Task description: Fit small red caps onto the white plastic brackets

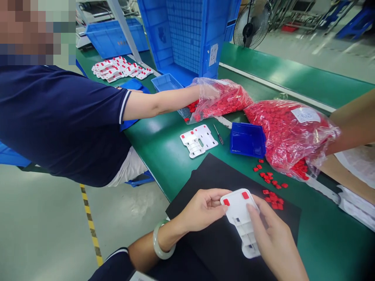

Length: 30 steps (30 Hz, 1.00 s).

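A white plastic case (pixel 239 210) with two red pieces at its top corners is held above the black mat (pixel 202 183). My left hand (pixel 202 208) grips its upper left corner between thumb and fingers. On the other side, my right hand (pixel 271 230) clasps the right edge, thumb across the front face. Several loose red pieces (pixel 274 200) lie just beyond my right hand, partly on the mat. Farther off, an opened white case (pixel 199 140) rests on the green table beside a small screwdriver (pixel 218 135).
A blue tray (pixel 247 139) stands by a big bag of red pieces (pixel 281 128), with another person's arm behind it at right. At left a co-worker's hand (pixel 212 92) is inside a second bag (pixel 227 101). White cases (pixel 117 69) are piled near a large blue crate (pixel 181 39).
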Each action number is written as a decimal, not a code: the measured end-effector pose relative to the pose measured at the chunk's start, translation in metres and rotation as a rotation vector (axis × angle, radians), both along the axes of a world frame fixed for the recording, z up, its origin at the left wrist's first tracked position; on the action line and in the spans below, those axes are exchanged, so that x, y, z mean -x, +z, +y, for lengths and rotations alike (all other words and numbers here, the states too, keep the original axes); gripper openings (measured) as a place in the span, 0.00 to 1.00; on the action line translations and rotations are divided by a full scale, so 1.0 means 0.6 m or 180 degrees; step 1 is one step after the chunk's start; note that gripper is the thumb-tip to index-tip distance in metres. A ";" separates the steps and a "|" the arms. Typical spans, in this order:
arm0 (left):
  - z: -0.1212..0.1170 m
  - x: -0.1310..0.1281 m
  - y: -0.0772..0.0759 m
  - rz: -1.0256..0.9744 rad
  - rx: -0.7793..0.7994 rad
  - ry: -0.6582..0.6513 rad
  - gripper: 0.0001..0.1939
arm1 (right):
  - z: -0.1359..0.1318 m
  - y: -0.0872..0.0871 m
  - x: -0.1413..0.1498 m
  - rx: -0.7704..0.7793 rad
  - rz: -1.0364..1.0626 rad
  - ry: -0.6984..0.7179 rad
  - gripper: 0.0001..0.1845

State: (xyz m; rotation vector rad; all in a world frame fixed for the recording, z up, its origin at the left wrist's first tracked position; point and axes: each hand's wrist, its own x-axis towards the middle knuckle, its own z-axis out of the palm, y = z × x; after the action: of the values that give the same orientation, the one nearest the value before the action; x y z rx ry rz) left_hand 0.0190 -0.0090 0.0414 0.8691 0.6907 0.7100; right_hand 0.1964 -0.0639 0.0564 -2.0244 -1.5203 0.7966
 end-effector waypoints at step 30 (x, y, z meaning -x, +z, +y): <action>0.010 0.014 -0.005 -0.0031 0.0258 -0.0058 0.17 | 0.015 0.003 0.011 0.0391 0.0224 -0.0174 0.23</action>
State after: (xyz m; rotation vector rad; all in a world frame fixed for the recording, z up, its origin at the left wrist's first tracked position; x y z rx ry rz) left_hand 0.0107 -0.0033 0.0383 0.7963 0.6973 0.6652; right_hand 0.1897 -0.0551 0.0582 -2.0928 -1.4020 0.9500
